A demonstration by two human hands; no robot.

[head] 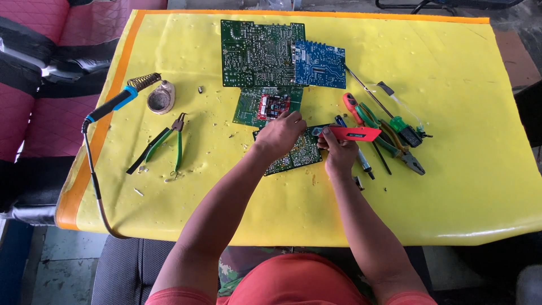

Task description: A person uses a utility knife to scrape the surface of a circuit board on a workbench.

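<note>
— Head view first: what do the hands have?

— Left hand [280,134] lies palm-down on a small green printed circuit board [293,155] near the middle of the yellow-covered desk [451,186], fingers curled over the board's upper edge; whether that grip pinches the board or only presses it, I cannot tell; right hand [339,152] sits at the board's right edge, its grip clenched around the end of a flat red plastic tool [354,134], which sticks out to the right, roughly level.

— And around them?

— Just above the left hand lies another green board with a red module on it [267,105]; beyond that, a large dark green circuit board [257,53] touching a blue circuit board [319,64]; right of the red tool, a cluster of hand tools, among them green-handled pliers [395,148] and an orange-handled screwdriver [352,105]; well apart on the left, a blue-handled soldering iron [113,104] resting in its coiled stand, a round tin [160,100] beside it, and green-handled snipe-nose pliers [164,146] lying open.
</note>
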